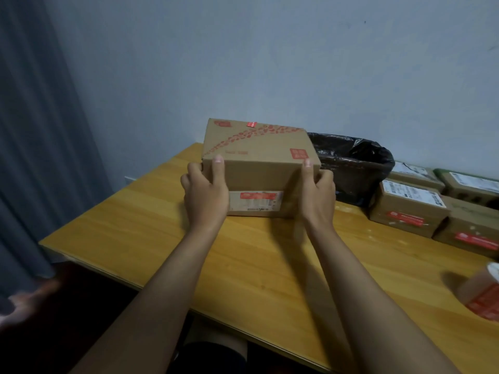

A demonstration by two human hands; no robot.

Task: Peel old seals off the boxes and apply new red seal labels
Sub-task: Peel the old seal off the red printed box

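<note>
A brown cardboard box [259,168] with a red dotted print stands on the wooden table [135,225], far from me. My left hand [205,190] grips its left near corner, thumb on the front face. My right hand [317,190] grips the right near corner the same way. A red and white label [255,201] runs along the bottom of the box's front face. A small red seal [252,123] sits on the far top edge, and a red square print [299,154] near the right front edge. A roll of red seal labels [483,295] lies at the right edge.
A bin lined with a black bag [356,168] stands right behind the box. Several smaller cardboard boxes [410,209] with red seals and white shipping labels are stacked at the right. A grey curtain [35,147] hangs at the left, and a pale wall rises behind the table.
</note>
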